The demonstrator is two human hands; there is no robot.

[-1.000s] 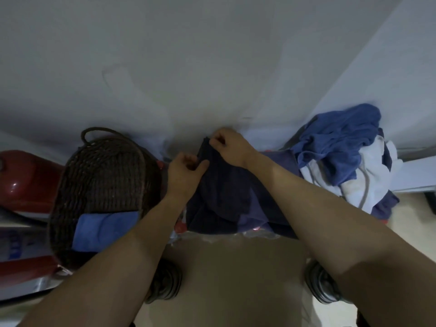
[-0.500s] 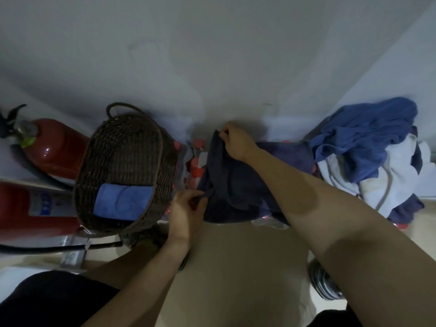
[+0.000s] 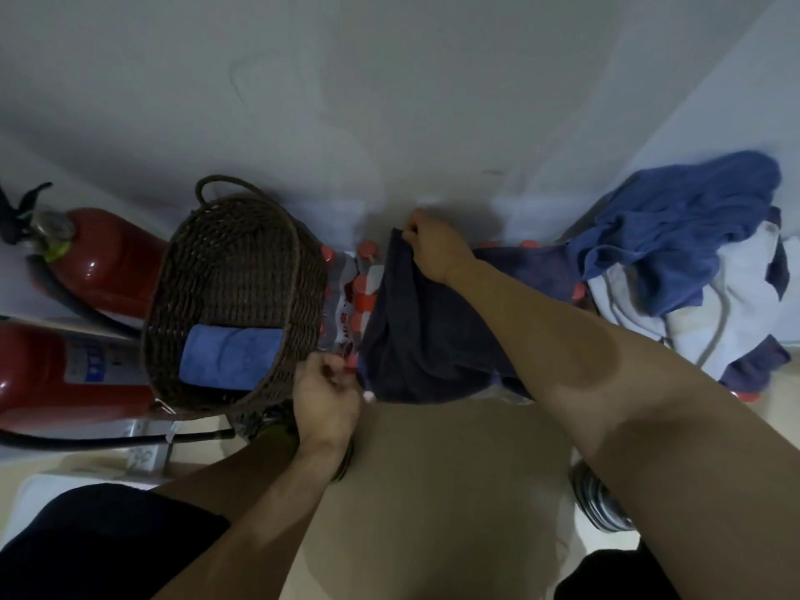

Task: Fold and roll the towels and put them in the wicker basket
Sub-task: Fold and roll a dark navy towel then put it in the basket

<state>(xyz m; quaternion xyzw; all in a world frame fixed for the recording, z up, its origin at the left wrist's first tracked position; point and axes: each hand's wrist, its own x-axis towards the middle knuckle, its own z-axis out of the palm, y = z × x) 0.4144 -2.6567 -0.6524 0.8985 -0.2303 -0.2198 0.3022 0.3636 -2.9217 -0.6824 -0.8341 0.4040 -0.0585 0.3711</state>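
Observation:
A dark navy towel [image 3: 426, 331] lies draped over a pack of red-capped bottles [image 3: 353, 296] against the wall. My right hand [image 3: 433, 246] pinches its far left corner. My left hand [image 3: 327, 394] pinches its near left corner, just right of the wicker basket [image 3: 233, 262]. The basket is dark brown, with a loop handle at the far end, and holds one rolled light blue towel [image 3: 231, 355]. A heap of blue and white towels [image 3: 701, 270] lies at the right.
Two red fire extinguishers [image 3: 93, 257] with black hoses stand left of the basket. A brown cardboard surface [image 3: 441, 491] spreads in front of me. A striped shoe [image 3: 595, 500] shows at the lower right. The white wall is close behind everything.
My left hand slid down the towel's left edge from the top corner to the near corner, beside the basket. My right hand stayed on the far corner. The camera view shifted, showing the extinguishers.

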